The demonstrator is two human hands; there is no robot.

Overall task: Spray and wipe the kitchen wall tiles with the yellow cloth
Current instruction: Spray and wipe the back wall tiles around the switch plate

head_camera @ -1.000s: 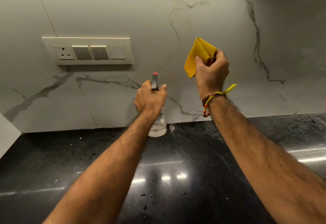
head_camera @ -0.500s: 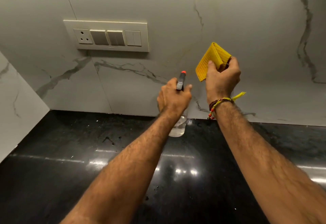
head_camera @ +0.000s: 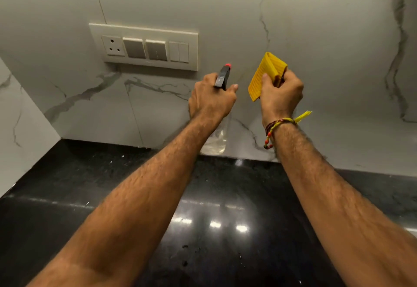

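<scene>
My left hand grips a clear spray bottle by its black trigger head, whose red nozzle tip points at the white marble-look wall tiles. The hand hides most of the bottle's neck. Just to its right, my right hand holds a folded yellow ribbed cloth upright, close to the wall; whether it touches the tiles I cannot tell. A beaded thread band circles the right wrist.
A cream switch plate with a socket and several switches sits on the wall up and left of my hands. A glossy black stone counter runs below. A side wall closes the corner at the left.
The view has swung left, so the switch plate sits further right and the corner wall shows. Both hands have drifted left along the wall and closer together, still holding bottle and cloth.
</scene>
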